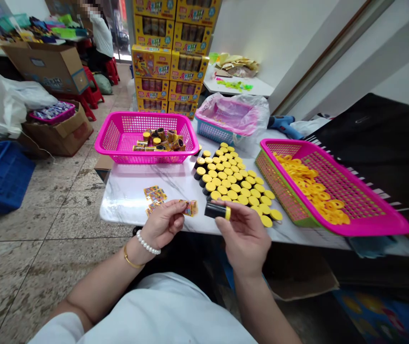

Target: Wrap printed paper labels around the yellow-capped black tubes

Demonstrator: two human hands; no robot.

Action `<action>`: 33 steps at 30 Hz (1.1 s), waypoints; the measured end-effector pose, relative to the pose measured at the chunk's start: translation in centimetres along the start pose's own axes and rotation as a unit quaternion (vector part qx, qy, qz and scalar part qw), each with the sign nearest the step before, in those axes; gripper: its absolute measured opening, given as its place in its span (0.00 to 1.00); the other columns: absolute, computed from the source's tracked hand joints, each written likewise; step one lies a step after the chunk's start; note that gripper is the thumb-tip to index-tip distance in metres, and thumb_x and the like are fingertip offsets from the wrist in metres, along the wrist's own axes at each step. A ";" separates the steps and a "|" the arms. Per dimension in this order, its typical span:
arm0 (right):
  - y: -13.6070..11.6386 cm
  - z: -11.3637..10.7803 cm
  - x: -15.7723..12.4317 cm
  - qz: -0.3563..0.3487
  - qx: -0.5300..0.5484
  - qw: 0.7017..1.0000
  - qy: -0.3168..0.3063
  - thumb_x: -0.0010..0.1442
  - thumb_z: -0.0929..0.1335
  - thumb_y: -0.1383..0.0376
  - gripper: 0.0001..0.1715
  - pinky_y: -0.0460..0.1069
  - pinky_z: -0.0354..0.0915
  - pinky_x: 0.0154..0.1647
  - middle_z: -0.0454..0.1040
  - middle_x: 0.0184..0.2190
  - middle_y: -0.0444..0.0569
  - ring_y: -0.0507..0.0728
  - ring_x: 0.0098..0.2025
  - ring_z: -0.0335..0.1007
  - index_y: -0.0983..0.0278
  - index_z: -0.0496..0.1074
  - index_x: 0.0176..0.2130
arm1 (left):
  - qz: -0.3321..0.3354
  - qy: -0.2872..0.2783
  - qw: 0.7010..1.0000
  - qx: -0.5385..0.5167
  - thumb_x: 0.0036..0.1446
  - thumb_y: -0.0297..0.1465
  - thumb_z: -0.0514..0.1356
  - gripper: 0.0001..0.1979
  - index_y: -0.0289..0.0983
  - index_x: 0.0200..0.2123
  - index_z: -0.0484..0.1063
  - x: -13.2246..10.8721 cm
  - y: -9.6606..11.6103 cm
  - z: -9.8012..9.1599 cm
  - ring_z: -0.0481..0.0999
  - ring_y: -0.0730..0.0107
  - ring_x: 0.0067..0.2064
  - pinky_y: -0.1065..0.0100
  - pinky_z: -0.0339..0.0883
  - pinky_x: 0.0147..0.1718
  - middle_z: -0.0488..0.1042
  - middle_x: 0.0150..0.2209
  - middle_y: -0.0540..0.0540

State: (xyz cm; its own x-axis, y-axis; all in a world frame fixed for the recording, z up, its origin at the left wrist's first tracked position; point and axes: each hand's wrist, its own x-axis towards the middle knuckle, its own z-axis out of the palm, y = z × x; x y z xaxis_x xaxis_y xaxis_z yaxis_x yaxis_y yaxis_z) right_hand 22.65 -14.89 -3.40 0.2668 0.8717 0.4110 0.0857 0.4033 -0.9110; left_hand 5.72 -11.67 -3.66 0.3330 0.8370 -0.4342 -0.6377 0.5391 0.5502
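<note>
Between the thumb and fingers of my left hand (164,222) is a small printed label (190,208), pinched by one end. My right hand (245,236) grips a black cylinder (215,210) with a yellow end, lying sideways and apart from the label. Loose printed labels (155,195) lie on the white marbled table (121,200) beyond my left hand. Past my right hand stand many black cylinders with yellow tops (231,179), upright and packed close. A pink basket (113,138) at the table's far left holds several cylinders with printed wrapping (163,139).
To the right, a pink basket (369,210) set in a green one holds yellow rings (311,186). Behind are a plastic-lined blue basket (207,128), a blue power tool (283,125) and stacked yellow boxes (170,62). A blue crate (4,177) stands on the floor; a person (100,36) sits far back.
</note>
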 end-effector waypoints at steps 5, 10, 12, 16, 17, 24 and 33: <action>0.4 0.7 1.0 0.151 0.137 0.979 -0.015 0.53 0.78 0.54 0.19 0.60 0.76 0.51 0.83 0.40 0.52 0.61 0.43 0.81 0.61 0.76 0.41 | -0.018 -0.002 0.999 -0.028 0.34 0.31 0.78 0.21 0.31 0.28 0.73 0.3 0.3 0.6 0.58 0.89 0.17 0.84 0.43 0.12 0.66 0.20 0.57; 0.6 0.7 1.3 0.216 0.073 0.973 -0.023 0.51 0.78 0.54 0.20 0.56 0.78 0.46 0.83 0.37 0.52 0.60 0.41 0.81 0.63 0.74 0.38 | -0.017 -0.020 1.000 -0.010 0.33 0.33 0.79 0.22 0.31 0.28 0.73 0.5 -0.1 0.8 0.56 0.89 0.17 0.83 0.42 0.13 0.64 0.20 0.57; 0.3 0.7 1.0 0.173 0.027 0.984 -0.018 0.53 0.77 0.56 0.18 0.56 0.77 0.49 0.83 0.41 0.53 0.59 0.43 0.81 0.62 0.73 0.40 | -0.007 -0.020 1.000 0.014 0.33 0.35 0.79 0.22 0.30 0.28 0.73 0.6 -0.3 0.8 0.56 0.89 0.16 0.82 0.41 0.13 0.66 0.20 0.56; 0.2 0.8 0.2 0.106 -0.021 0.992 -0.064 0.58 0.74 0.60 0.14 0.55 0.76 0.50 0.81 0.46 0.53 0.58 0.44 0.81 0.60 0.70 0.43 | 0.038 -0.004 0.998 0.059 0.35 0.39 0.77 0.22 0.31 0.26 0.73 0.6 -0.5 0.8 0.57 0.87 0.17 0.79 0.40 0.14 0.65 0.19 0.55; 0.3 0.8 0.1 0.096 -0.031 0.992 -0.077 0.59 0.73 0.60 0.14 0.54 0.77 0.47 0.81 0.45 0.52 0.57 0.43 0.81 0.60 0.69 0.43 | 0.045 0.002 0.997 0.068 0.35 0.40 0.77 0.22 0.31 0.26 0.74 0.6 -0.5 0.7 0.57 0.86 0.17 0.79 0.39 0.14 0.64 0.17 0.55; 1.4 -0.1 0.0 -0.009 -0.131 0.991 -0.030 0.55 0.77 0.63 0.15 0.49 0.74 0.40 0.76 0.36 0.45 0.53 0.36 0.74 0.60 0.73 0.42 | 0.112 0.036 0.984 0.135 0.45 0.42 0.73 0.22 0.31 0.37 0.80 0.1 -0.7 -0.2 0.63 0.82 0.21 0.78 0.46 0.17 0.73 0.25 0.48; 0.9 -0.4 0.6 -0.056 -0.098 0.979 -0.171 0.59 0.73 0.69 0.19 0.51 0.76 0.43 0.72 0.46 0.50 0.56 0.45 0.74 0.56 0.77 0.50 | 0.111 -0.120 0.954 0.253 0.47 0.36 0.74 0.18 0.33 0.39 0.78 0.9 0.9 -0.8 0.71 0.76 0.27 0.73 0.66 0.27 0.75 0.28 0.49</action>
State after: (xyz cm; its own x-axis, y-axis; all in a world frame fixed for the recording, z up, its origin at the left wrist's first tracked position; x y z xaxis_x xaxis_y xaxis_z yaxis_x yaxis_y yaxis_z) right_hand 23.23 -14.13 -3.94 -0.0894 0.8803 0.4658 0.2869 0.4706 -0.8344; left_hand 4.89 -10.46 -4.09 0.4174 0.9002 -0.1243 -0.3151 0.2717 0.9093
